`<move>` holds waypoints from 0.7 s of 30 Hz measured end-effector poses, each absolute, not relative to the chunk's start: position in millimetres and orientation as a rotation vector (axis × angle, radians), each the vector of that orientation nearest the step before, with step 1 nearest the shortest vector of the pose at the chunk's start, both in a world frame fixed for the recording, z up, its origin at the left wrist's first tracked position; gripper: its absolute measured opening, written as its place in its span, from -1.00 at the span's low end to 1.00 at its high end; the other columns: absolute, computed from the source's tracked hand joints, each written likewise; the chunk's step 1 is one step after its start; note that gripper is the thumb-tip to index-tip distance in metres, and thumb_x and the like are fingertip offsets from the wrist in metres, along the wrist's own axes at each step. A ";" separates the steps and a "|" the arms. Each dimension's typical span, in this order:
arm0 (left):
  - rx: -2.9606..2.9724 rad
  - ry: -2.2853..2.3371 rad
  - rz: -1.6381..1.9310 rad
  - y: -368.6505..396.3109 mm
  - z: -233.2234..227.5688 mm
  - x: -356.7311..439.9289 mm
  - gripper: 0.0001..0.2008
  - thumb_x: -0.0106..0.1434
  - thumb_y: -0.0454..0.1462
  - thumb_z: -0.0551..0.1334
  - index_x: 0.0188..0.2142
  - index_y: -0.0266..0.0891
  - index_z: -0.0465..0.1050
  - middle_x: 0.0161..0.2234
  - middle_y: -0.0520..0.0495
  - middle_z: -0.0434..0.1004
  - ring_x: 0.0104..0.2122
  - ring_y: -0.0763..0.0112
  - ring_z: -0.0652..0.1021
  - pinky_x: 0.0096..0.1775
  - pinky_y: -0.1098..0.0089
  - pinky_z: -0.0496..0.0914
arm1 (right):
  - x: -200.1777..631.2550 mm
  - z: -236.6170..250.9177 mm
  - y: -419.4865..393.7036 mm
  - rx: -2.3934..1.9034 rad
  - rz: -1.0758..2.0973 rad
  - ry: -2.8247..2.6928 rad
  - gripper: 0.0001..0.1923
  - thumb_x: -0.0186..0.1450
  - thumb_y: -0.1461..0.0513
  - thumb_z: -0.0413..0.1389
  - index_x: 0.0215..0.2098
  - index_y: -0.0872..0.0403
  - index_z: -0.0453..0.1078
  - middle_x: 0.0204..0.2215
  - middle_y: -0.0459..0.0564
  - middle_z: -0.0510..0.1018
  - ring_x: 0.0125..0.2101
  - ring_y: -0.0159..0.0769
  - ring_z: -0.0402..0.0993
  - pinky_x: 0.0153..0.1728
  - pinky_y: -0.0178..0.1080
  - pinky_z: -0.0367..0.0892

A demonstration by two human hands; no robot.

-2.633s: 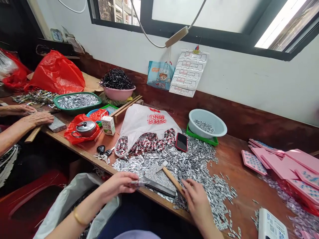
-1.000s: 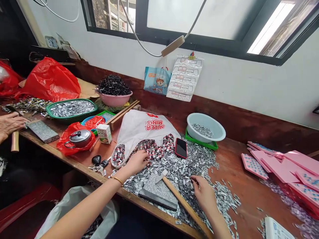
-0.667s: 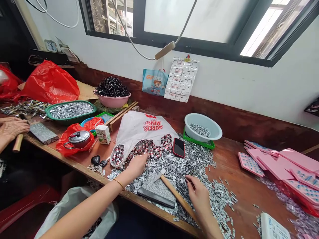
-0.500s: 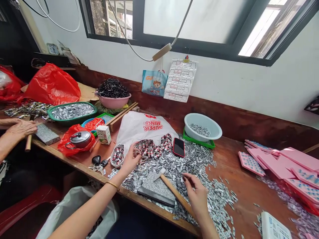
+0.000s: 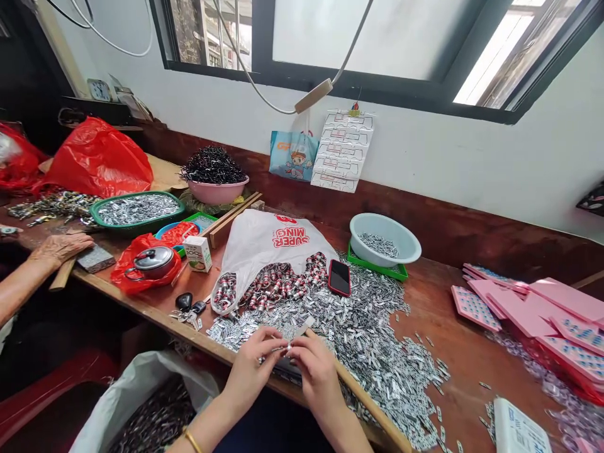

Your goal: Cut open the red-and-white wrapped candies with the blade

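My left hand (image 5: 257,360) and my right hand (image 5: 314,362) meet at the fingertips near the table's front edge. Between them is pinched a small silvery piece (image 5: 289,346), too small to name. Beneath the hands lie a grey stone slab and a dark bar (image 5: 285,370), both mostly hidden. A hammer (image 5: 370,399) with a wooden handle lies beside and partly behind my right hand. Loose flat metal clips (image 5: 377,327) are heaped around it. Behind my left hand, red, black and silver pieces (image 5: 271,280) spill from a white plastic bag (image 5: 250,242).
A phone (image 5: 340,277) lies on the clips, near a pale blue basin (image 5: 384,239). Keys (image 5: 189,308), a carton (image 5: 197,253) and a lidded metal pot (image 5: 153,259) stand left. A co-worker's hand (image 5: 61,246) holds a wooden handle. Pink cards (image 5: 542,314) are stacked right.
My left hand has come down from the red and black pieces, my right hand has moved left from the clips, and they have met. The hammer handle has shifted right.
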State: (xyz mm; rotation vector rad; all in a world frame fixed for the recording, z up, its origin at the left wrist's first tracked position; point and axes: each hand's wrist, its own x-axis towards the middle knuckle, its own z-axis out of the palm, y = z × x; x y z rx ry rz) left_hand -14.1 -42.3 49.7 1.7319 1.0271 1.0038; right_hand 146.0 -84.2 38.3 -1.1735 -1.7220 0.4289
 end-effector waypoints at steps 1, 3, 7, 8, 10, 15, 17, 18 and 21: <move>1.802 1.029 1.011 -42.9 45.0 -16.9 -0.81 0.21 -0.27 0.18 -0.29 -0.09 0.60 -0.26 -0.09 0.51 -0.22 0.26 0.50 -0.21 0.34 0.41 | 145.3 34.5 -86.7 -1.186 0.440 -1.721 -0.69 0.26 0.41 -0.05 -0.22 0.00 0.48 -0.23 0.05 0.53 -0.19 -0.23 0.45 -0.20 -0.18 0.39; 1.905 1.022 1.011 -42.0 36.9 -21.3 -0.79 0.24 -0.29 0.16 -0.26 -0.07 0.59 -0.34 -0.07 0.51 -0.30 0.31 0.51 -0.25 0.36 0.40 | 145.8 32.5 -89.9 -1.221 0.485 -1.688 -0.71 0.25 0.40 -0.03 -0.27 0.01 0.49 -0.22 0.04 0.53 -0.18 -0.22 0.46 -0.18 -0.17 0.39; 2.117 0.968 1.016 -39.3 34.1 -26.3 -0.77 0.28 -0.29 0.14 -0.20 -0.05 0.57 -0.41 -0.06 0.53 -0.38 0.33 0.49 -0.31 0.36 0.37 | 154.9 49.7 -91.1 -1.316 0.512 -1.563 -0.78 0.27 0.35 0.01 -0.31 0.00 0.49 -0.28 0.00 0.55 -0.22 -0.22 0.47 -0.20 -0.20 0.38; 2.166 0.948 1.025 -40.0 36.7 -26.5 -0.77 0.28 -0.29 0.14 -0.19 -0.05 0.57 -0.41 -0.07 0.54 -0.38 0.32 0.49 -0.31 0.35 0.36 | 157.3 56.0 -91.1 -1.322 0.498 -1.567 -0.79 0.28 0.34 0.01 -0.29 0.00 0.48 -0.32 -0.02 0.56 -0.26 -0.24 0.47 -0.24 -0.22 0.37; 2.235 0.911 1.043 -43.1 44.0 -25.9 -0.77 0.29 -0.30 0.14 -0.18 -0.06 0.56 -0.41 -0.07 0.56 -0.38 0.32 0.49 -0.29 0.34 0.36 | 160.1 67.2 -91.2 -1.305 0.436 -1.645 -0.80 0.30 0.32 0.02 -0.27 0.00 0.47 -0.40 -0.05 0.54 -0.34 -0.27 0.45 -0.31 -0.26 0.36; 2.297 0.871 1.109 -51.7 58.6 -23.4 -0.82 0.29 -0.32 0.17 -0.22 -0.10 0.55 -0.40 -0.06 0.60 -0.39 0.34 0.53 -0.30 0.36 0.40 | 155.4 77.0 -93.1 -1.254 0.209 -1.849 -0.77 0.34 0.36 -0.06 -0.27 0.04 0.43 -0.41 -0.01 0.50 -0.36 -0.27 0.39 -0.34 -0.25 0.31; 2.345 0.828 1.180 -52.7 60.1 -23.7 -0.83 0.30 -0.33 0.16 -0.22 -0.13 0.54 -0.42 -0.04 0.59 -0.41 0.38 0.52 -0.32 0.39 0.40 | 152.3 76.1 -95.1 -1.244 0.184 -1.889 -0.76 0.34 0.37 -0.08 -0.26 0.04 0.41 -0.39 0.00 0.48 -0.34 -0.26 0.37 -0.33 -0.24 0.31; 2.373 0.802 1.219 -52.9 60.4 -23.9 -0.84 0.30 -0.34 0.16 -0.22 -0.15 0.53 -0.43 -0.03 0.58 -0.42 0.40 0.52 -0.33 0.41 0.40 | 150.9 75.8 -96.4 -1.247 0.181 -1.896 -0.77 0.34 0.37 -0.08 -0.27 0.04 0.40 -0.39 0.00 0.48 -0.34 -0.26 0.37 -0.32 -0.23 0.30; 2.442 0.747 1.293 -53.5 61.7 -23.8 -0.85 0.31 -0.38 0.14 -0.23 -0.22 0.50 -0.44 -0.02 0.55 -0.44 0.45 0.49 -0.37 0.45 0.39 | 147.6 77.1 -100.5 -1.258 0.177 -1.876 -0.81 0.34 0.38 -0.05 -0.31 0.06 0.37 -0.41 -0.01 0.45 -0.35 -0.26 0.35 -0.33 -0.23 0.29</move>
